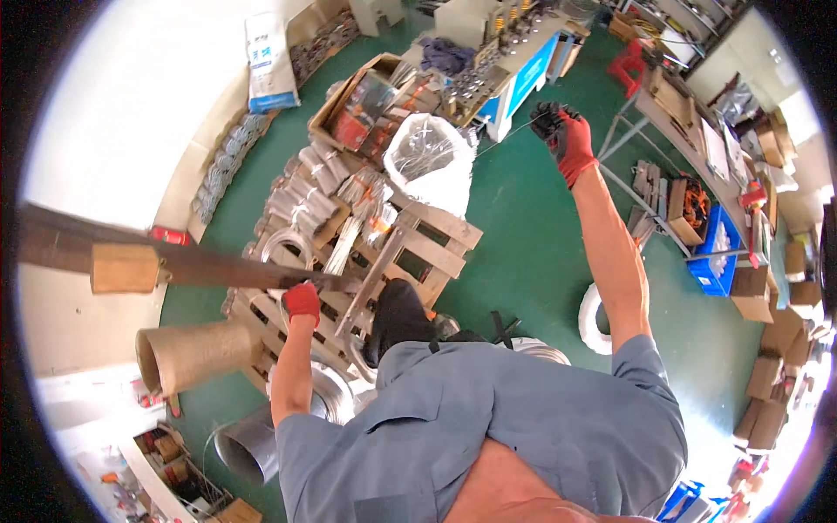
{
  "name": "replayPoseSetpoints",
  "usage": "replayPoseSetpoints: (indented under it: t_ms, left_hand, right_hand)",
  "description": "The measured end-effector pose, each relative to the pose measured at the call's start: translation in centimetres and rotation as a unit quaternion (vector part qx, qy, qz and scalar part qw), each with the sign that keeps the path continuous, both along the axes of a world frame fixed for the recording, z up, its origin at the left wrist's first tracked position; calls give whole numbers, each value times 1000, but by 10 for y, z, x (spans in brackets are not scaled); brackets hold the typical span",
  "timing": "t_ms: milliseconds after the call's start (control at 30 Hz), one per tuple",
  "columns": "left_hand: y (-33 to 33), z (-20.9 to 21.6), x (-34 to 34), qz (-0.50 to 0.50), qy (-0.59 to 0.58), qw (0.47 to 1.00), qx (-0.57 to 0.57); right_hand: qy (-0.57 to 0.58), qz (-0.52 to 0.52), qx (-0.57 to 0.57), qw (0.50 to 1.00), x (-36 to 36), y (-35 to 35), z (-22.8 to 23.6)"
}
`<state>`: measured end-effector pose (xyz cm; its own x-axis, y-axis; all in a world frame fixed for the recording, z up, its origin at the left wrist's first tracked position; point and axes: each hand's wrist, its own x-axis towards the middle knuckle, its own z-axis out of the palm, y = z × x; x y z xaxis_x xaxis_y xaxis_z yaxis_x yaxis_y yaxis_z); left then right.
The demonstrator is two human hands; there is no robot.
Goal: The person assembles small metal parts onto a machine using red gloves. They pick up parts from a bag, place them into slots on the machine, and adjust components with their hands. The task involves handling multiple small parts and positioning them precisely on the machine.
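Observation:
My right hand (568, 144), in a red glove with black fingers, is raised far out to the right. Its fingers are closed on a thin wire (506, 141), which runs left toward a white sack (428, 166) with loose wire pieces in its mouth. Lower on the left, my left hand (302, 302) wears a matching glove. It is at the end of a long dark beam (227, 268), above the wooden pallet (436, 228). The dark fingers blend into the beam, so their grip is hidden.
Bundles of rods (296, 196) and an open carton (353, 109) crowd the far side. A cardboard tube (196, 356) and a metal cylinder (248, 444) lie at left. On the right are a workbench (671, 122), a blue crate (719, 257) and a white ring (595, 321).

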<state>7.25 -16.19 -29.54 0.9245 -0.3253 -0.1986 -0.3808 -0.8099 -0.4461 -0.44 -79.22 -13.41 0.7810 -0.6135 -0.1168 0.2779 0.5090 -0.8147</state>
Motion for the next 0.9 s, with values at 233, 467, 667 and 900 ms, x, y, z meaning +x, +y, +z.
replayPoseSetpoints:
  t_ms: [233,467,667,900]
  left_hand:
    - [-137,60,-30,-48,61,947,-313]
    - [-279,84,-40,-161,-31,819,-550]
    - [-389,84,8,-169,96,834,-516]
    - [-501,82,59,-112,288,724,-617]
  right_hand:
    - [3,-41,-3,999,-18,-40,-25]
    - [172,-71,-76,980,-13,-22,14]
    - [17,-22,61,998,40,-77,-65]
    - [74,3,96,993,88,-140,-107]
